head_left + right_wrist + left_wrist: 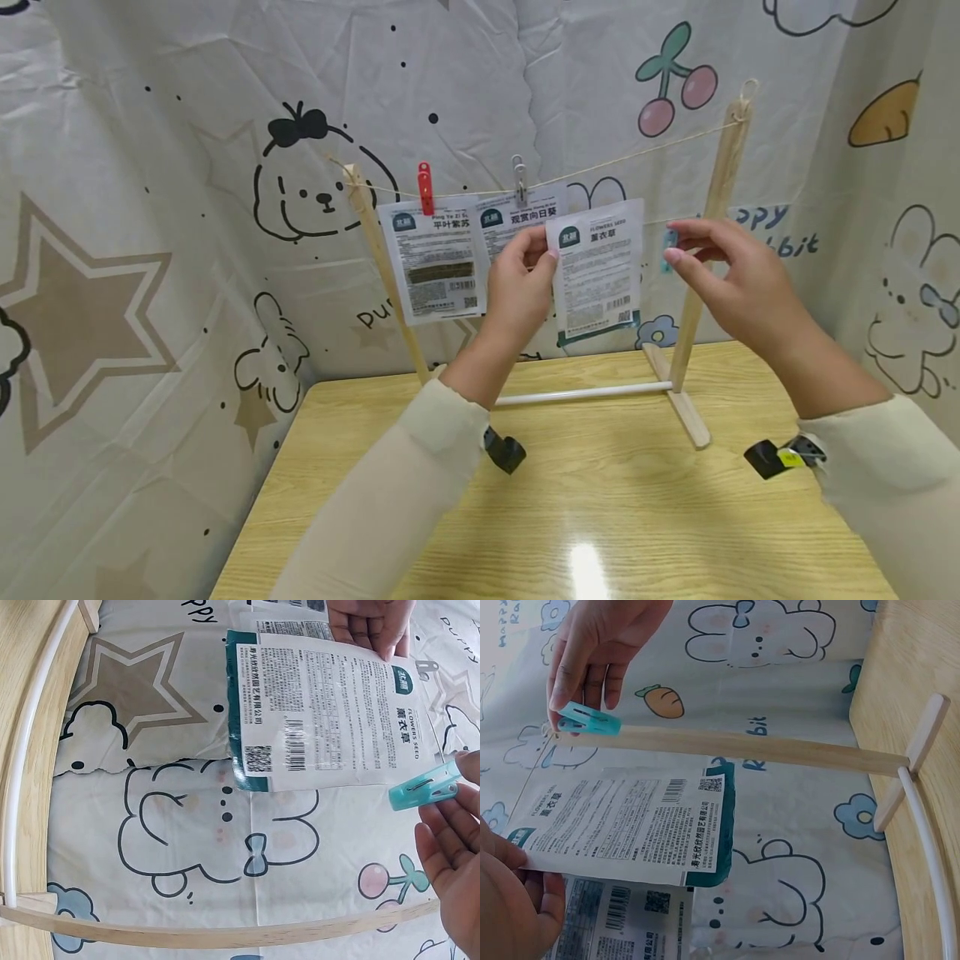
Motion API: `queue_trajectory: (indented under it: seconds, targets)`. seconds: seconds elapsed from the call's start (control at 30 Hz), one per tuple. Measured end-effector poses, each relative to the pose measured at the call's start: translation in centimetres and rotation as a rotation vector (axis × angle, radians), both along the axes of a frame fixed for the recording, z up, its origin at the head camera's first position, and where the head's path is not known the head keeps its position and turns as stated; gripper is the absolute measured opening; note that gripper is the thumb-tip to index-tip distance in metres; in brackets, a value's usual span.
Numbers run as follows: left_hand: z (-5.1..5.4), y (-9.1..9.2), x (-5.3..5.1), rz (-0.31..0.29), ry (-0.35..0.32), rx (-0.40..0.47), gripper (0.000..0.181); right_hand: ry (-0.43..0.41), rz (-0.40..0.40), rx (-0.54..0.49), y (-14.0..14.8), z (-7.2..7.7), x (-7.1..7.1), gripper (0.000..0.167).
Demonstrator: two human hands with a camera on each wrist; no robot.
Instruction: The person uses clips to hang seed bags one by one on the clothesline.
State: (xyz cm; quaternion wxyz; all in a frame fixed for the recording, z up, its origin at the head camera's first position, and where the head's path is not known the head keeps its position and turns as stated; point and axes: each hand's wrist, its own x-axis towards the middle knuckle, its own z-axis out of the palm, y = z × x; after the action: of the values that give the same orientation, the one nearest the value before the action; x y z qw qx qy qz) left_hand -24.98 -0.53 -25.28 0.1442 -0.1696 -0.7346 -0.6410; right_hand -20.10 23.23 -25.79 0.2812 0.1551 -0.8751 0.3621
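My left hand pinches the upper left edge of a white and green flower seed packet, held upright just below a thin string. To its right, my right hand holds a teal clothespin between thumb and fingers, apart from the packet. Two more seed packets hang on the string: the left packet under a red clothespin, the other packet under a grey clothespin. My left hand and the held packet partly cover that second one.
The string runs between a left wooden post and a right wooden post, joined low down by a white rod. This frame stands on a wood-grain table. A printed cloth hangs behind it.
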Motion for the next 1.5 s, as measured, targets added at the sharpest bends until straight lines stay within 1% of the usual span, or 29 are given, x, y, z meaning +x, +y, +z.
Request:
queue_trajectory:
  seconds: [0.1,0.23,0.37,0.6,0.7,0.8,0.9,1.07,1.3,1.5]
  targets:
    - [0.2,0.2,-0.1,-0.020,-0.008,0.011,0.023,0.011,-0.001,-0.001,0.0,0.1,0.0,0.043]
    - [0.5,0.5,-0.2,-0.030,-0.008,0.018,0.023,0.015,-0.010,-0.003,0.1,0.2,0.0,0.043]
    - [0.6,0.7,-0.4,-0.018,0.001,0.018,0.024,0.025,-0.016,-0.002,0.3,0.4,0.0,0.043]
    - [0.9,0.9,-0.8,-0.009,-0.012,-0.004,0.023,0.075,-0.017,0.008,0.3,1.1,-0.2,0.042]
    - [1.0,1.0,-0.9,-0.002,-0.003,-0.013,0.023,0.092,-0.015,0.013,0.2,1.4,-0.2,0.042]
    - [1.1,1.0,-1.0,0.001,0.008,-0.026,0.023,0.107,-0.008,0.022,0.2,1.7,-0.3,0.041]
    - [1.1,1.0,-1.1,-0.011,0.009,-0.035,0.023,0.119,-0.004,0.033,0.0,2.1,-0.3,0.041]
    - [1.4,0.9,-1.2,-0.027,0.000,-0.023,0.025,0.128,-0.005,0.055,-0.3,3.1,-0.4,0.041]
    - [1.7,0.9,-1.6,-0.008,0.004,-0.022,0.026,0.139,-0.003,0.081,-0.6,4.1,-0.6,0.042]
    - [1.8,1.1,-1.7,0.006,0.009,-0.033,0.025,0.157,0.002,0.094,-0.8,4.7,-0.9,0.042]
